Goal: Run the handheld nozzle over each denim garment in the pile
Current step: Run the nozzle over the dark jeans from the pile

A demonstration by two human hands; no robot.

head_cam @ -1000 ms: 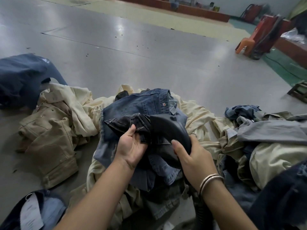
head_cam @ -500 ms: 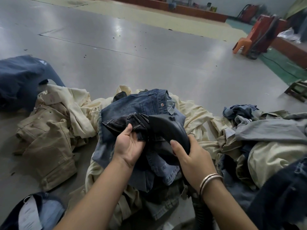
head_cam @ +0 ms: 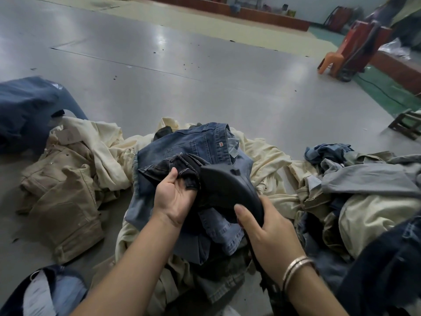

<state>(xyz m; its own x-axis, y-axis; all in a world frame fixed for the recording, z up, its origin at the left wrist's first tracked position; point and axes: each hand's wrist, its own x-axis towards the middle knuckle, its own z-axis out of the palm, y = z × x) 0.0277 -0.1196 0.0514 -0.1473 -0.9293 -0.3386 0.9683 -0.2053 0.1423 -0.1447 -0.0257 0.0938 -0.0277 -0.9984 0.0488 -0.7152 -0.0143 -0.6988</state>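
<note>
— On the floor (head_cam: 205, 71), amid the pile, what has each grip got?
— The left hand (head_cam: 174, 197) pinches a dark denim garment (head_cam: 173, 166), thumb over its hem. The right hand (head_cam: 271, 233) curls round the black nozzle (head_cam: 227, 185), whose tip rests against that garment, above blue jeans (head_cam: 200, 142).

nozzle (head_cam: 230, 190): showing smooth black plastic with a dull sheen
blue jeans (head_cam: 196, 142): showing woven denim, stitched seams, frayed edge
beige garments (head_cam: 66, 192): showing matt, creased cotton-like cloth
floor (head_cam: 182, 71): reflecting light, smooth and glossy grey
bangles (head_cam: 296, 266): gleaming like metal
</note>
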